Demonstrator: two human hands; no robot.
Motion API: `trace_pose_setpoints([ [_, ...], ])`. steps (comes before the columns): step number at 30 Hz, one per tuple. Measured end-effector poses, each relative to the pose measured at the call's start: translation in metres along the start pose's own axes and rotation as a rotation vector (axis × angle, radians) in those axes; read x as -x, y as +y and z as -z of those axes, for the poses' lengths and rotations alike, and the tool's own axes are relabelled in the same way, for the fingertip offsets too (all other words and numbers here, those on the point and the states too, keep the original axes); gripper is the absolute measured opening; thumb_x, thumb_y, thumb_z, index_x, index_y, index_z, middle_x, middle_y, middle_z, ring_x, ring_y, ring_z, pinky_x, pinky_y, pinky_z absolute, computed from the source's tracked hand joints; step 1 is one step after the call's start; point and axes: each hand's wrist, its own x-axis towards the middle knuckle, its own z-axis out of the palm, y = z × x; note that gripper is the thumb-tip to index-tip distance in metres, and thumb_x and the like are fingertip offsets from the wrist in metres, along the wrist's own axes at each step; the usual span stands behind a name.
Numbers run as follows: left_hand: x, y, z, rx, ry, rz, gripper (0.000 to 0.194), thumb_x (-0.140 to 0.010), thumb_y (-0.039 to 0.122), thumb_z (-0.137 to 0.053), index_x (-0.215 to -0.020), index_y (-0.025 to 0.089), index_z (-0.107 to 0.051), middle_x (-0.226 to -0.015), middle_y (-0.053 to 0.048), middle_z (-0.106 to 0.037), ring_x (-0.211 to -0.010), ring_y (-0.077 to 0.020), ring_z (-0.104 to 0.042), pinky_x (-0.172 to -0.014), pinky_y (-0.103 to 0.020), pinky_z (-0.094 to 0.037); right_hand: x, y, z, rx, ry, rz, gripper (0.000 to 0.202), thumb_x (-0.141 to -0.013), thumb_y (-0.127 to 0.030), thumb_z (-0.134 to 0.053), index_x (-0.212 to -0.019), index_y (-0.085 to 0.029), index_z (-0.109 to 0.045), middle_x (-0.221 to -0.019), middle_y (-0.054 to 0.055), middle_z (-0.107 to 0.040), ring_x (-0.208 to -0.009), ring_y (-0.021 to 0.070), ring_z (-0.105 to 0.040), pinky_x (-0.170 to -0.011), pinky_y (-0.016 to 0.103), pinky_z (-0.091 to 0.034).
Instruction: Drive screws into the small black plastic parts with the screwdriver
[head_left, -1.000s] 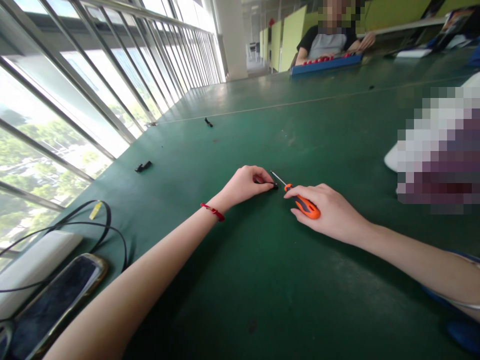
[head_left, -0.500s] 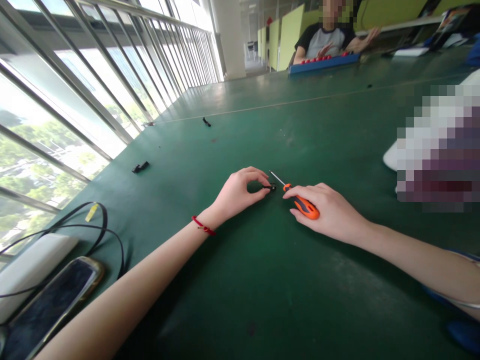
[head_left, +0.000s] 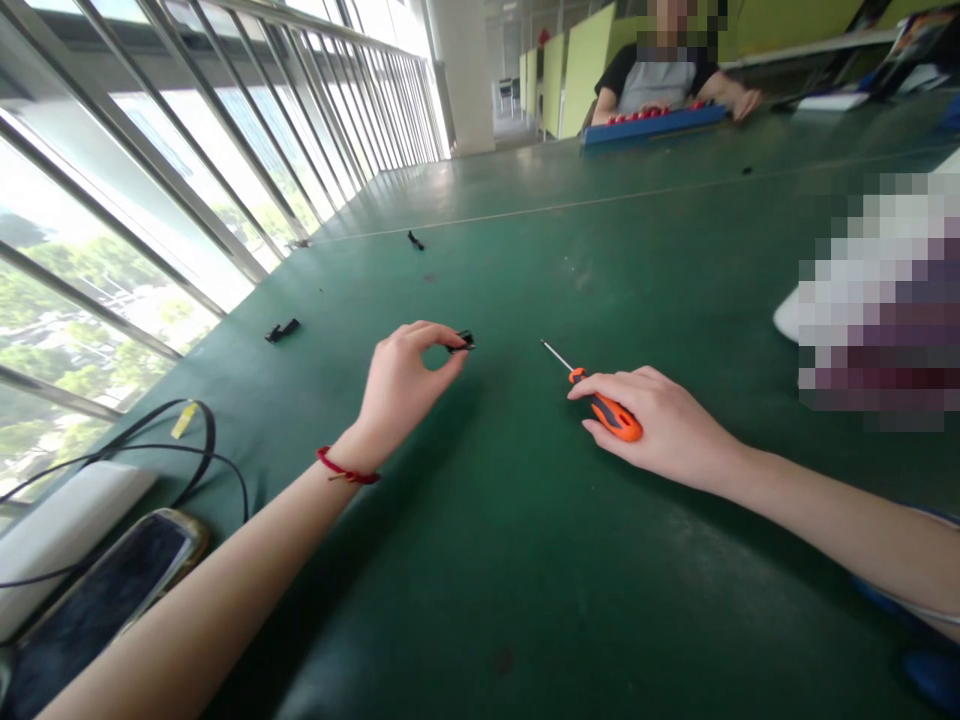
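Between the thumb and fingertips of my left hand is a small black part, held above the green table; its details are too small to tell. A red cord circles the left wrist. My right hand rests at the right with its fingers around the orange and black handle of a screwdriver. The screwdriver's metal shaft points to the upper left, toward the gap between my hands.
Two small black pieces lie at the left and farther back. A phone, a white box and black cables are at the lower left. Across the table a person sits behind a blue tray with red objects.
My left hand has moved left and slightly away from me with the small black part, farther from the screwdriver. My right hand has hardly moved. The person opposite has lowered a hand.
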Motion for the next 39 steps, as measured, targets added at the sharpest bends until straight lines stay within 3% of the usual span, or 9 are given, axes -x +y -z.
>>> trace_pose_setpoints([
  [5, 0.011, -0.057, 0.049, -0.230, 0.188, 0.416, 0.026, -0.073, 0.034, -0.061, -0.088, 0.017, -0.072, -0.086, -0.003, -0.071, -0.080, -0.0185, -0.065, -0.076, -0.027, -0.049, 0.000, 0.000, -0.001, 0.010, 0.014, 0.009, 0.022, -0.080, -0.026, -0.055, -0.102, -0.023, -0.060, -0.092, 0.001, -0.069, -0.072, 0.0172, -0.060, -0.074, 0.034, -0.046],
  [8, 0.018, -0.079, 0.070, -0.394, 0.132, 0.594, 0.033, -0.069, 0.037, -0.063, -0.092, 0.017, -0.072, -0.082, -0.004, -0.071, -0.078, -0.0212, -0.064, -0.076, -0.029, -0.046, 0.000, 0.000, -0.001, 0.017, 0.011, 0.020, 0.022, -0.080, -0.026, -0.055, -0.102, -0.023, -0.060, -0.092, 0.002, -0.069, -0.072, 0.0171, -0.061, -0.074, 0.034, -0.046],
  [12, 0.023, -0.088, 0.083, -0.408, 0.032, 0.710, 0.036, -0.067, 0.039, -0.063, -0.093, 0.016, -0.073, -0.080, -0.004, -0.070, -0.082, -0.0223, -0.063, -0.075, -0.027, -0.043, 0.000, 0.000, 0.000, 0.024, 0.009, 0.035, 0.023, -0.081, -0.027, -0.054, -0.103, -0.022, -0.059, -0.094, 0.003, -0.069, -0.073, 0.0176, -0.061, -0.074, 0.035, -0.046],
  [18, 0.025, -0.098, 0.086, -0.351, 0.011, 0.724, 0.033, -0.066, 0.039, -0.064, -0.090, 0.018, -0.072, -0.076, -0.001, -0.070, -0.081, -0.0203, -0.061, -0.068, -0.023, -0.040, -0.001, -0.001, 0.002, 0.010, -0.015, 0.023, 0.023, -0.082, -0.026, -0.054, -0.104, -0.022, -0.059, -0.095, 0.002, -0.069, -0.075, 0.0173, -0.061, -0.075, 0.035, -0.046],
  [23, 0.026, -0.102, 0.088, -0.312, 0.159, 0.748, 0.037, -0.067, 0.038, -0.064, -0.096, 0.017, -0.071, -0.070, 0.001, -0.066, -0.073, -0.0169, -0.059, -0.062, -0.021, -0.039, 0.000, -0.001, 0.002, 0.009, -0.018, 0.024, 0.022, -0.082, -0.026, -0.054, -0.103, -0.022, -0.059, -0.094, 0.002, -0.069, -0.075, 0.0175, -0.061, -0.073, 0.035, -0.046],
  [39, 0.027, -0.108, 0.087, -0.239, 0.064, 0.797, 0.039, -0.066, 0.039, -0.066, -0.097, 0.016, -0.071, -0.072, 0.002, -0.068, -0.076, -0.0158, -0.057, -0.066, -0.021, -0.038, 0.000, -0.001, 0.002, 0.028, 0.000, 0.043, 0.021, -0.081, -0.025, -0.054, -0.100, -0.022, -0.060, -0.091, 0.002, -0.070, -0.074, 0.0175, -0.063, -0.072, 0.034, -0.047],
])
